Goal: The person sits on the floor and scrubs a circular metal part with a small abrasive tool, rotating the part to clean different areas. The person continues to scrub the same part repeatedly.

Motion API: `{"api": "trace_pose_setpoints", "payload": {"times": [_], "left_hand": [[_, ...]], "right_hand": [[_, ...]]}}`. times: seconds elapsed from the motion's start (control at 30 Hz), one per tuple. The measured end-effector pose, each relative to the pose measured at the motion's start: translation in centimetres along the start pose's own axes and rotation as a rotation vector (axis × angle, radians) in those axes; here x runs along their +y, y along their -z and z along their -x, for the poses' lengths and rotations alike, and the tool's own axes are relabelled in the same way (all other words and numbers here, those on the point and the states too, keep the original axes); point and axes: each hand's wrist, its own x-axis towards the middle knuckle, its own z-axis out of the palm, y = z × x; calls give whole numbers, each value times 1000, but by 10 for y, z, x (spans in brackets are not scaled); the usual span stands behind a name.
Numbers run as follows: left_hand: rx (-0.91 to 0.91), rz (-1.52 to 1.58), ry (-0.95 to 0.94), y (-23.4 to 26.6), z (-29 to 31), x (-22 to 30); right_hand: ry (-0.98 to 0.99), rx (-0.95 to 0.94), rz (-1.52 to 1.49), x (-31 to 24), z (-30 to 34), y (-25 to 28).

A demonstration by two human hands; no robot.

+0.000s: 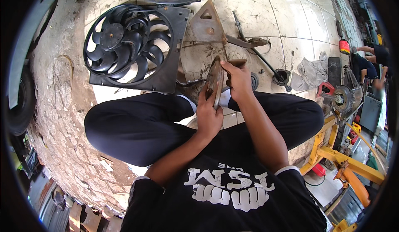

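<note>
Between my crossed legs, my left hand grips a round, rusty metal disc, which stands on edge, tilted, over the floor. My right hand is closed at the disc's upper right edge, its thumb close to the rim. A flat brown piece sticks out past the right hand's fingers; what kind of piece it is, I cannot make out. Just right of that hand lies a grey ribbed round part, partly covered by it.
A black radiator fan in its shroud lies at the left. Ahead are a rusty triangular bracket and a long axle shaft. To the right are a grey rag and a yellow steel frame. Another person is at far right.
</note>
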Motion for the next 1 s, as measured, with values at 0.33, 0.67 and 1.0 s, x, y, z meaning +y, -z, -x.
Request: {"api": "trace_pose_setpoints", "payload": {"times": [0.33,0.67,1.0], "left_hand": [[-26,-51,-48,-5,11,-10],[1,-63,-40,-1,6,-7],[40,-48,15,5,3,-2]], "right_hand": [[-118,-32,-2,0,1,2],[-106,11,-60,-8,10,-12],[-198,-119,-32,-7,20,-8]]}}
